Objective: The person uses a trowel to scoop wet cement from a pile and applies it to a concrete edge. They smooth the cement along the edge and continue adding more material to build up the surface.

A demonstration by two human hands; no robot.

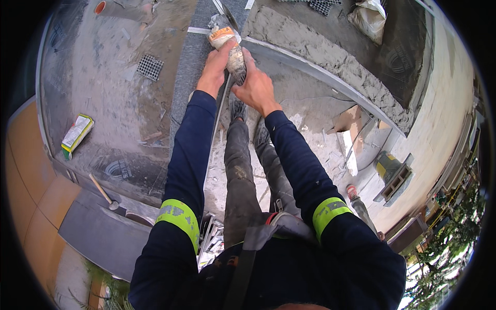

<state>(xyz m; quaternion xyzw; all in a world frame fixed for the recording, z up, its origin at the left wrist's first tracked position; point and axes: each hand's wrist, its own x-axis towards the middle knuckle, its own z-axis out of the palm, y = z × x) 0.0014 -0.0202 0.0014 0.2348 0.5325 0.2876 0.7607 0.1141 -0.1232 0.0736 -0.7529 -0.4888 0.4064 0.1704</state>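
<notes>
Head view, both hands, left hand (214,67) and right hand (254,85), clamped on a mortar-smeared white-and-orange cartridge tube (229,49), grey, dirty.

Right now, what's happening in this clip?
A person in dark long sleeves with reflective bands stands above a dusty concrete surface, both arms stretched forward. The left hand and the right hand together grip a soft, mortar-smeared tube or bag, its dark end pointing down toward the feet. Beside it runs a rough mortar bed. A hammer and a yellow-green packet lie off to the left, untouched.
</notes>
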